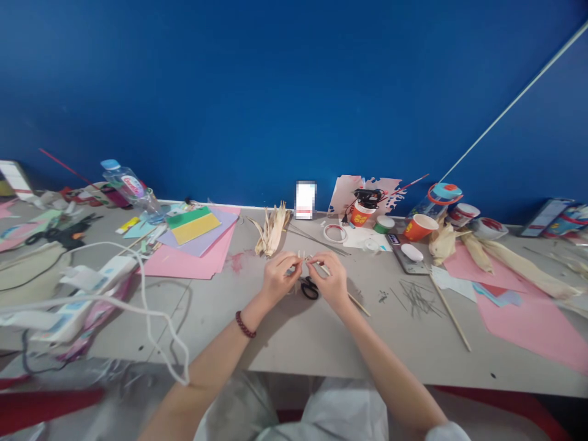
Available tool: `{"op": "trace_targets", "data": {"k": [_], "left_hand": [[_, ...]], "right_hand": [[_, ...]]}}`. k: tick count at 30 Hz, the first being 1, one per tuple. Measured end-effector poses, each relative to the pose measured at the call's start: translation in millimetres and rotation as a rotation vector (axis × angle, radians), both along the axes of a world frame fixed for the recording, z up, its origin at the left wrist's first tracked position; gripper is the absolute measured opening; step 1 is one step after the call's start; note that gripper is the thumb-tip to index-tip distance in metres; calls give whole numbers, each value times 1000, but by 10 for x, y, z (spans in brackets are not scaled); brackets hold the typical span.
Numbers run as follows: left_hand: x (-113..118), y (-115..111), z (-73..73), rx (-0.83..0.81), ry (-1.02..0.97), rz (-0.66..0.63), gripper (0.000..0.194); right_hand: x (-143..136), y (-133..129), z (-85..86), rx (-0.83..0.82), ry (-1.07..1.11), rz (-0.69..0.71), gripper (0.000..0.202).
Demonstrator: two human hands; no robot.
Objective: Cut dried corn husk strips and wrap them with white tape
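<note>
My left hand and my right hand meet just above the desk, both with thumb and fingers pinched. Small pale slivers stick up between the fingertips, too small to name. Below the hands lie scissors with black handles, their blades hidden. A thin wooden stick passes partly under my right hand. Just beyond my left hand is a bunch of dried corn husks.
To the left are pink paper, a white power strip with a looping cable and a plastic bottle. Rightward lie thin wires, a wooden stick, an orange paper cup and more husks. A phone leans on the blue wall.
</note>
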State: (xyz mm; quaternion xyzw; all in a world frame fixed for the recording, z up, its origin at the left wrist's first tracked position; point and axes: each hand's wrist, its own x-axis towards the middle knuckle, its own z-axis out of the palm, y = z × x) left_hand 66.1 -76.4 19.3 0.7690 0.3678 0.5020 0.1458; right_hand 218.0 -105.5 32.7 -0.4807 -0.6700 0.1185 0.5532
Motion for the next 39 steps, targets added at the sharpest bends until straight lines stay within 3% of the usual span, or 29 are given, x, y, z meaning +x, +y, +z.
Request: {"op": "trace_targets", "data": {"k": [17,28,39], "left_hand": [[10,9,-13,17,-48,42,17],[57,-33,61,-195,-174,-15,20],[62,-6,8,-152,-173,-53,17]], "right_hand": [[0,-9,-43,53,-34,-27,9],[14,-15,-63,62,-53,-57,10],[27,-5,-56,102,-101,-63,9]]}}
